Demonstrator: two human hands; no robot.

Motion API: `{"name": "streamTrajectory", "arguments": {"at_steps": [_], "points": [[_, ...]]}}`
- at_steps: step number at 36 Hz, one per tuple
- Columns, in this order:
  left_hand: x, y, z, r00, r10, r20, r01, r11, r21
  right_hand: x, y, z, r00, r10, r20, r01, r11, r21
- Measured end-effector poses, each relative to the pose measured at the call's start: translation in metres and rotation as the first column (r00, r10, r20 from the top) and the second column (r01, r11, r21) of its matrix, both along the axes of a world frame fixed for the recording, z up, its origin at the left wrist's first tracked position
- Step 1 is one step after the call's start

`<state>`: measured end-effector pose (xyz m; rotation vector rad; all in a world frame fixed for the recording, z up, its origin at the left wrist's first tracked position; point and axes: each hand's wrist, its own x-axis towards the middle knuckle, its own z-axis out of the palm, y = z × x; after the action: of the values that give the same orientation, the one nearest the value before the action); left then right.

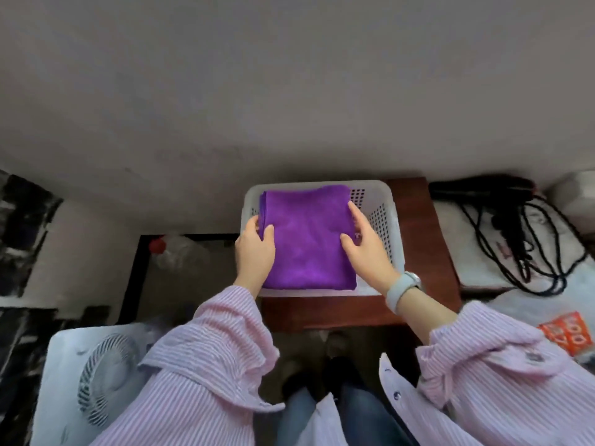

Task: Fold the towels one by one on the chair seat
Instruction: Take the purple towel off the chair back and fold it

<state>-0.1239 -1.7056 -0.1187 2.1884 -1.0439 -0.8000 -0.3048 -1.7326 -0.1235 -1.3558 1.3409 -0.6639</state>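
A folded purple towel point(309, 239) lies flat over a white perforated basket point(383, 196). The basket stands on the brown wooden chair seat point(418, 246). My left hand point(254, 252) grips the towel's left edge, thumb on top and fingers underneath. My right hand point(370, 252) holds the right edge, with its thumb on the cloth and its index finger along the side. The towel hides most of the basket's inside, so I cannot tell whether it rests on something or is held up.
A white box fan point(103, 381) lies at the lower left. A clear bottle with a red cap point(157, 246) sits left of the chair. Black cables point(521, 239) and an orange packet point(570, 333) lie on the right. A plain wall rises behind.
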Motion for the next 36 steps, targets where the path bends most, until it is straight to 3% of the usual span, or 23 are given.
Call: {"name": "streamTrajectory", "arguments": {"at_steps": [8, 12, 14, 16, 19, 21, 26, 32, 36], "points": [[0.012, -0.017, -0.055, 0.989, -0.057, 0.138, 0.046, 0.996, 0.082, 0.019, -0.025, -0.056, 0.998, 0.064, -0.025, -0.060, 0.988, 0.139], [0.003, -0.016, -0.062, 0.951, -0.154, 0.268, 0.125, 0.985, 0.122, 0.020, -0.027, -0.073, 0.985, 0.099, -0.143, -0.080, 0.988, 0.133], [-0.001, -0.013, -0.065, 0.888, -0.272, 0.371, 0.236, 0.962, 0.140, 0.018, -0.028, -0.080, 0.959, 0.136, -0.250, -0.110, 0.987, 0.116], [-0.002, -0.011, -0.072, 0.762, -0.445, 0.470, 0.392, 0.895, 0.213, 0.017, -0.028, -0.082, 0.910, 0.170, -0.379, -0.150, 0.985, 0.081], [-0.002, -0.012, -0.083, 0.610, -0.611, 0.505, 0.508, 0.790, 0.342, 0.017, -0.025, -0.079, 0.792, 0.182, -0.583, -0.257, 0.965, -0.048], [0.000, -0.016, -0.087, 0.558, -0.660, 0.503, 0.518, 0.750, 0.410, 0.018, -0.024, -0.080, 0.708, 0.217, -0.672, -0.395, 0.911, -0.122], [0.010, -0.025, -0.101, 0.590, -0.672, 0.447, 0.484, 0.738, 0.471, 0.024, -0.029, -0.092, 0.556, 0.347, -0.755, -0.603, 0.793, -0.080], [0.008, -0.028, -0.107, 0.649, -0.594, 0.474, 0.429, 0.801, 0.417, 0.034, -0.044, -0.104, 0.466, 0.367, -0.805, -0.649, 0.760, -0.030], [0.007, -0.031, -0.112, 0.647, -0.613, 0.453, 0.445, 0.786, 0.429, 0.030, -0.047, -0.116, 0.444, 0.385, -0.809, -0.642, 0.766, 0.012]]}}
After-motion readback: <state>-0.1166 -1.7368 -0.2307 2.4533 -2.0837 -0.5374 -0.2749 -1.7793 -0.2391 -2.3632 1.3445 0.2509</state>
